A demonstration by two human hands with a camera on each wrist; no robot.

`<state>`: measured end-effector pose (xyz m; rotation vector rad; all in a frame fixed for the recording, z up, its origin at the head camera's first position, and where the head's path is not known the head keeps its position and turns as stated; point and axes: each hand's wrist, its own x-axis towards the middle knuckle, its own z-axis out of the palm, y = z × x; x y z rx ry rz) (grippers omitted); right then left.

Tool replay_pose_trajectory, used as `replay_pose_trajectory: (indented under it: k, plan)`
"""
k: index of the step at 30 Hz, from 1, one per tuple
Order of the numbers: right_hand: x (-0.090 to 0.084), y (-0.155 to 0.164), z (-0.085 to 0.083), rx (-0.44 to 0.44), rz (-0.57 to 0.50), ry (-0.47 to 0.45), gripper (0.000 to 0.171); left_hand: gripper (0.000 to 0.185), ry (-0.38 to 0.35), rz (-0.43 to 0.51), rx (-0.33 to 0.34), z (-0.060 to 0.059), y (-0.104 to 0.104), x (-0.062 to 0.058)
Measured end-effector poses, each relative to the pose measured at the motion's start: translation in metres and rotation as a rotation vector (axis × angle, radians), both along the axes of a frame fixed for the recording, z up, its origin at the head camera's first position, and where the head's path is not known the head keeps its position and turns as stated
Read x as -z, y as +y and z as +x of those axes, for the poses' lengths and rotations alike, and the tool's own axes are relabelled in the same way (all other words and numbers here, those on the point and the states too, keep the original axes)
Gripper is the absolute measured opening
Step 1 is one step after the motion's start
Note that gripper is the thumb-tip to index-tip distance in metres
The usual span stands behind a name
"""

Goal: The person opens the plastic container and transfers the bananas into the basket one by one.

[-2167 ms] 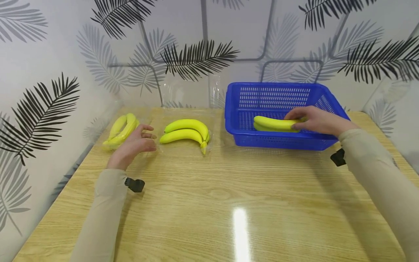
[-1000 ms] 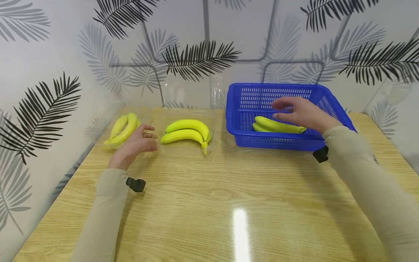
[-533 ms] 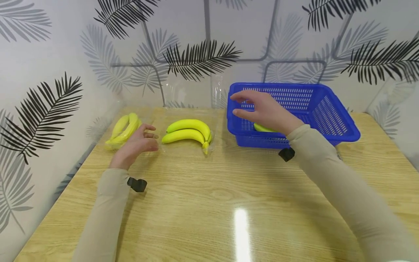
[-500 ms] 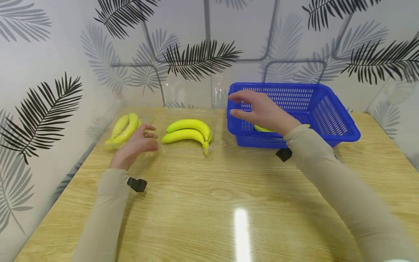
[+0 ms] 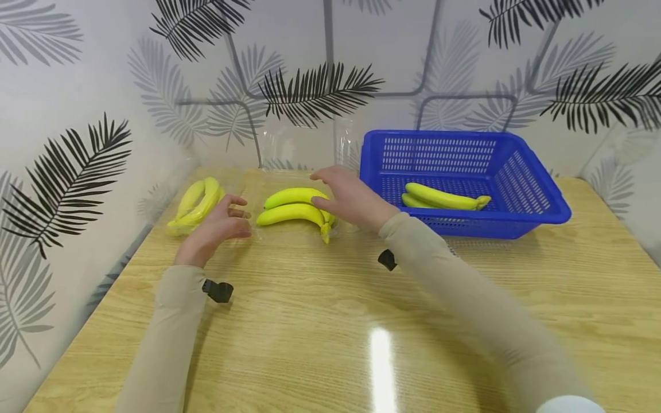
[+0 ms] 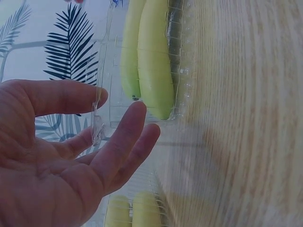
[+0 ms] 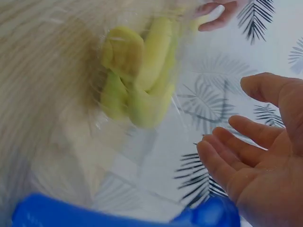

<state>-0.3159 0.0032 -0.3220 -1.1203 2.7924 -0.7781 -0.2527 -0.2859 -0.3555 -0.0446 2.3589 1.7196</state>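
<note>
A bunch of yellow bananas (image 5: 290,213) lies in a clear plastic box (image 5: 294,234) in the middle of the table, its lid raised behind. My right hand (image 5: 353,198) hovers at the bunch's right end, fingers spread and holding nothing; a gap shows between hand and bananas in the right wrist view. My left hand (image 5: 214,229) stays beside the box's left edge, fingers loosely curved; its thumb and fingertips are close to the clear wall (image 6: 98,113) in the left wrist view, and I cannot tell whether they touch. Another bunch (image 5: 439,197) lies in the blue basket (image 5: 439,221).
At the far left, more bananas (image 5: 209,201) sit in clear plastic, partly behind the left hand. The blue basket stands at the back right against the patterned wall (image 5: 289,34). Wooden tabletop (image 5: 289,321) spreads in front, with a light reflection on it.
My right hand lets go of the bananas in the basket, lifts and travels left out over the basket's rim to the middle bunch. The left hand keeps its place.
</note>
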Motion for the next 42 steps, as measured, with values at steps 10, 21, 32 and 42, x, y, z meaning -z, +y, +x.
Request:
replay_pose_trajectory:
  k: [10, 21, 32, 42]
  plan:
    - [0.028, -0.032, -0.014, 0.138, 0.097, -0.033, 0.054, 0.066, -0.006, 0.010, -0.009, 0.000, 0.000, 0.002]
    - [0.044, -0.041, -0.021, 0.237, 0.092, -0.038, 0.050, 0.061, 0.001, -0.005, -0.017, -0.001, 0.000, 0.001]
    - [0.045, -0.040, -0.026, 0.238, 0.072, 0.018, 0.049, 0.061, 0.001, -0.009, -0.015, -0.002, 0.001, 0.000]
    - [0.031, -0.042, -0.018, 0.240, -0.002, 0.084, 0.045, 0.059, -0.003, -0.009, -0.008, -0.002, -0.001, 0.003]
